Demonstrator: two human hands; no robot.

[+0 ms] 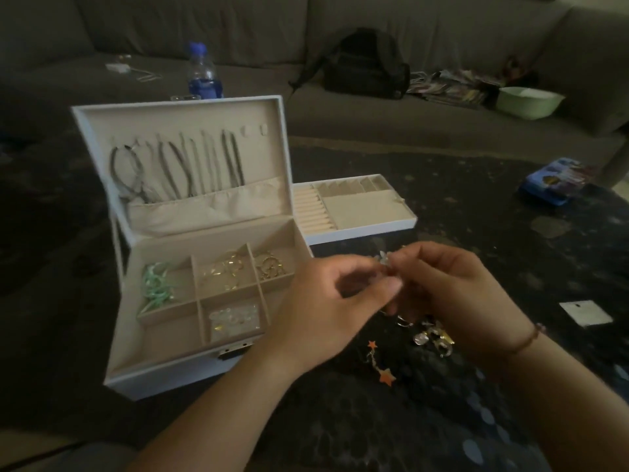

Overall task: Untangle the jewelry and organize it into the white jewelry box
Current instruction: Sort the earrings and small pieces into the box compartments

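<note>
White jewelry box (112, 369) holds gold pieces (227, 270); left hand (326, 301) and right hand (456, 294) pinch a small charm (384, 261).

Two bare arms are seen, with no sleeves. A thin brown string band (524, 342) is worn on the right wrist, at four o'clock.

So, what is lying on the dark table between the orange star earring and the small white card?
In the head view, a tangled heap of gold and silver jewelry lies between the orange star earring and the small white card, partly hidden under the right hand.
</note>
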